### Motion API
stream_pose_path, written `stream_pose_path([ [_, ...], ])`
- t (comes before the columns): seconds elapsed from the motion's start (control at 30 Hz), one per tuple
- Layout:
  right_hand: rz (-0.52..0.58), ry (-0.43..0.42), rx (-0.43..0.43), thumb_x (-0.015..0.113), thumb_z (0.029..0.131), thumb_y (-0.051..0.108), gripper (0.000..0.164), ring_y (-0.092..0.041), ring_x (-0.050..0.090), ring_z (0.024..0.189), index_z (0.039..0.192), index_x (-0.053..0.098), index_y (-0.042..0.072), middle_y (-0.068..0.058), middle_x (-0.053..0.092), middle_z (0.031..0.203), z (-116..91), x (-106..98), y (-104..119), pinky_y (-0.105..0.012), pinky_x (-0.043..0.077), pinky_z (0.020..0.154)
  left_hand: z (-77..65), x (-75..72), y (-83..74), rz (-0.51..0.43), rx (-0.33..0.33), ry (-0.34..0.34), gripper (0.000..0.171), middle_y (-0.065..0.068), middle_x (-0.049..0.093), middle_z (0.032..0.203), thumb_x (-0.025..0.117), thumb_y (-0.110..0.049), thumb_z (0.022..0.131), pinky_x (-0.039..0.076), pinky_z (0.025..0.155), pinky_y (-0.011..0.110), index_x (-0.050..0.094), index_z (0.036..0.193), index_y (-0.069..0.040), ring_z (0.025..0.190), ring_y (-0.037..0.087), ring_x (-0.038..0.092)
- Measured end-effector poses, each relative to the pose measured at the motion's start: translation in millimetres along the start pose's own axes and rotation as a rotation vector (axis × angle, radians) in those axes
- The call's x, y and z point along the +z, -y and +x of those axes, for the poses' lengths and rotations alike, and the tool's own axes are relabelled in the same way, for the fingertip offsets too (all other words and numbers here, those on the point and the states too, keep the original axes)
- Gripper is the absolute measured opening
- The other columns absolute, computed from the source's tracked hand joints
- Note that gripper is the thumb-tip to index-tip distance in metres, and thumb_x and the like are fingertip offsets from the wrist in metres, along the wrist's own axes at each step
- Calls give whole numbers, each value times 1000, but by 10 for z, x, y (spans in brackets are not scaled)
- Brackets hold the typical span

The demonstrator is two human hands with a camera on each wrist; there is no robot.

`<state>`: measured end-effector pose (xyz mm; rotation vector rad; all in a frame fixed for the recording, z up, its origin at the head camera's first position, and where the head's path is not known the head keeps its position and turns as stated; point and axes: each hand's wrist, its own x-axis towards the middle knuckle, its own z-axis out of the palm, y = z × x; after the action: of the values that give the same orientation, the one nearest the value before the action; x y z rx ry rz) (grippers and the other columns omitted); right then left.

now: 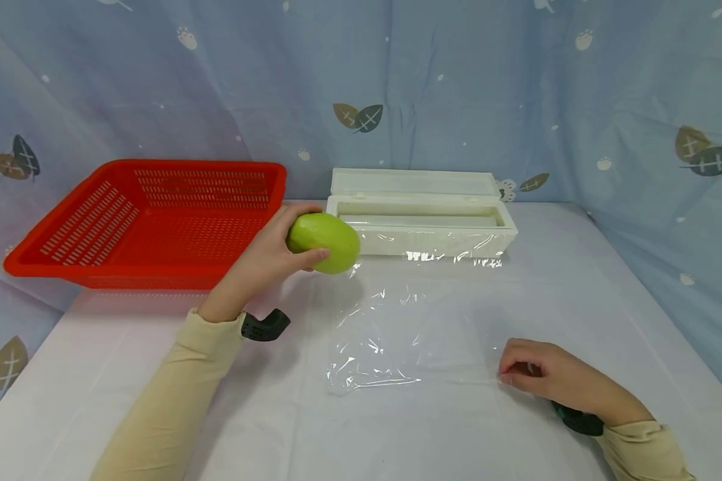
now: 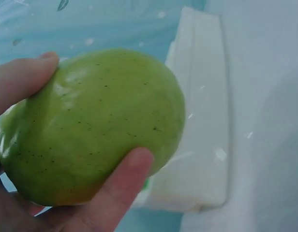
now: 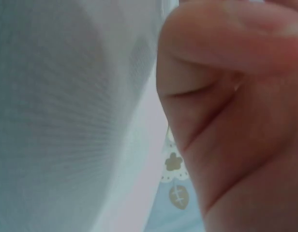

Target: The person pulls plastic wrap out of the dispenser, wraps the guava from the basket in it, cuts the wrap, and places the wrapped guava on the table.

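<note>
My left hand [image 1: 271,244] grips a green mango [image 1: 327,242] and holds it above the table, beside the front left end of a white plastic-wrap box [image 1: 373,240]. In the left wrist view, the mango [image 2: 100,121] shows dark specks, with fingers and thumb round it. Clear plastic wrap [image 1: 385,341] runs from the box toward me and lies wrinkled on the table. My right hand [image 1: 553,374] has its fingers curled and pinches the wrap's near right corner. In the right wrist view, the curled fingers [image 3: 226,53] fill the right side; their grip is partly hidden.
A red slotted basket [image 1: 156,272] stands at the back left. The wrap box's lid [image 1: 415,182] is raised, with a roll [image 1: 421,220] inside. White cloth [image 1: 457,434] covers the table, and a blue patterned curtain [image 1: 457,100] hangs behind it.
</note>
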<state>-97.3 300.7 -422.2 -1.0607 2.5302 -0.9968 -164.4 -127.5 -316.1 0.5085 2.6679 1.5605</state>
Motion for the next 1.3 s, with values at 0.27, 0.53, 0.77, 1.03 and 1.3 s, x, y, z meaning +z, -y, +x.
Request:
stream_pose_path([
  [0.27, -6, -3, -33, 61, 85, 15, 12, -6, 50, 85, 88, 60, 27, 8, 54, 97, 0, 10, -8, -19, 41, 63, 98, 317, 237, -324, -57, 131, 61, 7, 38, 119, 69, -18, 79, 51, 68, 39, 35, 129, -18, 102, 29, 46],
  [0.53, -12, 27, -10, 60, 86, 15, 13, -3, 49, 74, 89, 59, 27, 12, 55, 93, 23, -30, 6, -19, 40, 60, 160, 740, 286, -477, -59, 231, 60, 6, 41, 121, 71, -15, 76, 51, 67, 42, 38, 125, -17, 102, 30, 48],
  [0.77, 21, 34, 30, 60, 86, 19, 9, -5, 50, 78, 89, 60, 27, 11, 56, 93, -16, -26, 5, -20, 41, 63, 314, 970, 146, -561, -55, 248, 59, 2, 37, 126, 70, -13, 76, 51, 66, 43, 39, 125, -24, 102, 31, 49],
  [1.03, 69, 61, 36, 58, 87, 18, 7, -6, 50, 72, 90, 60, 24, 11, 56, 89, -16, -11, -2, -21, 42, 60, 422, 1315, 63, -577, -72, 269, 50, 5, 45, 117, 70, -20, 77, 51, 65, 41, 46, 120, -24, 95, 29, 55],
  [1.3, 63, 68, 38, 59, 87, 19, 7, -6, 49, 69, 89, 59, 25, 12, 56, 88, -4, -20, 1, -20, 41, 58, 405, 1583, 185, -635, -220, 302, 53, 3, 43, 118, 72, -17, 75, 51, 67, 42, 44, 120, -20, 93, 27, 57],
])
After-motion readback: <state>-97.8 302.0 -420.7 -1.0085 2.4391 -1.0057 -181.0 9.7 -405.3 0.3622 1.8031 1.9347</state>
